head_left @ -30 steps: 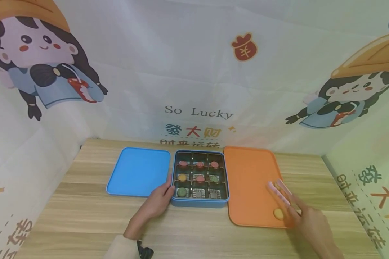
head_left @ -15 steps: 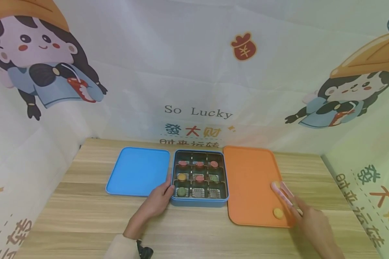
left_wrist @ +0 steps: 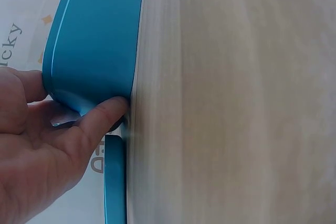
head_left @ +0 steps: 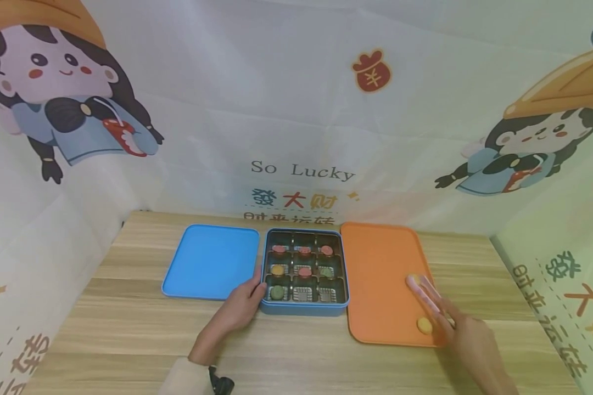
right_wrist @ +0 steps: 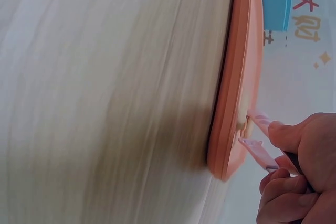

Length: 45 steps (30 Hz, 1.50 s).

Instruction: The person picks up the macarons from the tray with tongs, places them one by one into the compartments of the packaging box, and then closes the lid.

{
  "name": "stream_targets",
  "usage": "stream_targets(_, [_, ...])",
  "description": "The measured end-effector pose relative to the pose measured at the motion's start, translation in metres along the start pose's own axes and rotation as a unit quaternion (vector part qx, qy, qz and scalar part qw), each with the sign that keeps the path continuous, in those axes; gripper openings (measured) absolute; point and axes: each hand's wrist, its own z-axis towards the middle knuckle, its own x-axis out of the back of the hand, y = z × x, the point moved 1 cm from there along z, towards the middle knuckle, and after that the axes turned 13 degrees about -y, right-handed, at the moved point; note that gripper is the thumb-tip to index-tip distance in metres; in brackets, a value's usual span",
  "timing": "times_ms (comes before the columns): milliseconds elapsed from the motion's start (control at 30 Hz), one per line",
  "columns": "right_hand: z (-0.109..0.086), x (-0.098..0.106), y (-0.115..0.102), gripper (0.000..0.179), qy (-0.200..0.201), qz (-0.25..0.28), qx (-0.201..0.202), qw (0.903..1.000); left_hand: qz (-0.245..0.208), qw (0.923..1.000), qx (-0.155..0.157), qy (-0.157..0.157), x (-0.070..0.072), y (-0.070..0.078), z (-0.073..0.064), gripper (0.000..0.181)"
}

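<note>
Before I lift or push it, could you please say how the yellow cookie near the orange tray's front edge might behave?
Smaller than the right hand, the yellow cookie is probably light. Lying flat on the orange tray, it would likely slide, not roll. Its rounded rim may twist between the pink tongs.

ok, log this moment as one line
left hand: grips blue box | right hand: holds pink tongs, tips at yellow piece | orange tray: second yellow piece
</note>
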Motion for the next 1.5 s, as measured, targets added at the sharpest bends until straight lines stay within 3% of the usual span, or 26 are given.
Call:
stream_targets(300, [0.003,-0.002,-0.02,0.034,0.022,0.005,0.005,0.9997,0.012,0.9999,-0.003,0.001,0.0,0.0,-0.002,0.055])
stream_targets(533, [0.006,-0.004,-0.036,0.041,0.069,0.006,0.059,0.9958,0.002,1.0,0.001,0.004,0.0,0.0,0.0,0.055])
stream_targets(867, [0.01,-0.004,-0.053,0.047,0.101,0.017,0.129,0.9863,0.005,1.0,-0.003,0.003,-0.001,0.0,-0.001,0.055])
stream_targets(1300, [0.014,-0.005,-0.078,0.045,0.09,0.044,0.153,0.9832,0.001,1.0,-0.001,0.004,0.0,-0.002,0.001,0.055])
stream_targets(1500, [0.015,-0.009,-0.084,0.048,0.111,0.031,0.173,0.9781,0.0,1.0,-0.001,0.004,-0.001,-0.001,0.0,0.055])
